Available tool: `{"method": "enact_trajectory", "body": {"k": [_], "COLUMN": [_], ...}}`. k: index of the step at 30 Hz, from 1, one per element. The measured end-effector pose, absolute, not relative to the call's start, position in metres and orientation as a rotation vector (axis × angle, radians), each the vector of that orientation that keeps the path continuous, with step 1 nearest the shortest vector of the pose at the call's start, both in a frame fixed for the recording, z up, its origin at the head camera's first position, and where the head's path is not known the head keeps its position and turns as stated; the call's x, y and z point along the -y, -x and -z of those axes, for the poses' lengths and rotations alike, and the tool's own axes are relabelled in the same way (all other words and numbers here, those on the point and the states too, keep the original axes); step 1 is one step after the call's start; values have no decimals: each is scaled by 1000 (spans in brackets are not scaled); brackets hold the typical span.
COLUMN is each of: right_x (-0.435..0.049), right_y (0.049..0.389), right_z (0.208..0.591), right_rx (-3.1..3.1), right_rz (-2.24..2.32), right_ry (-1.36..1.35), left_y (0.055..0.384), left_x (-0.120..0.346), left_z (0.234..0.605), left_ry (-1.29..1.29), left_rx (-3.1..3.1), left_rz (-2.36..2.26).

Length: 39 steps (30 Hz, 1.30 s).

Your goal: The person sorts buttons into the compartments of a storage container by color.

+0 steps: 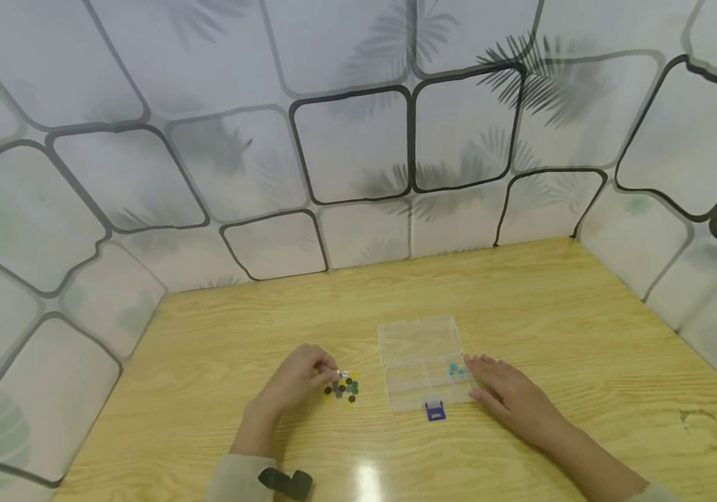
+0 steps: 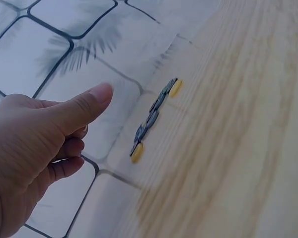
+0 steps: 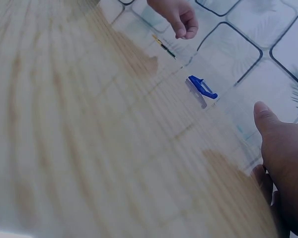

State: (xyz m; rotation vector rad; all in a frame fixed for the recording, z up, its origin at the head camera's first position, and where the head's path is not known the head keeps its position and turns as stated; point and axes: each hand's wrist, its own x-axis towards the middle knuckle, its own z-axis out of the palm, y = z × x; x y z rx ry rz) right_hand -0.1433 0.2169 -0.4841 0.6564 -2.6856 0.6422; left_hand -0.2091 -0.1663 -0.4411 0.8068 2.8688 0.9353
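My left hand is at the left edge of a pile of small flat pieces, dark, green, yellow and white. Thumb and bent fingers come close together there, but whether they pinch a piece is hidden. In the left wrist view the thumb is straight and the pile shows edge-on beyond it. My right hand lies with fairly straight fingers against the right side of a clear plastic box. Its lid is folded back, and several light-blue pieces sit in the back right compartment.
A dark-blue latch sticks out from the box's front edge. The wooden table is bordered by patterned walls at the back and both sides. A black strap is around the left sleeve.
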Motion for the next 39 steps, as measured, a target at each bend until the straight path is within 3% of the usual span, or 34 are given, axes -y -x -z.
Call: {"method": "enact_trajectory", "body": {"k": [18, 33, 39], "right_x": [-218, -218, -218], "right_y": [144, 144, 143], "right_z": [485, 485, 484], "right_rx": [2699, 2699, 2699], "right_rz": [-652, -656, -669], "right_ry": [-652, -656, -659], "left_y": [211, 212, 214], "left_x": [123, 73, 55], "left_z": [428, 418, 419], "left_ry": [-1171, -1273, -1426], "left_rx": [-2980, -2951, -2967], "left_rz": [-878, -802, -768]}}
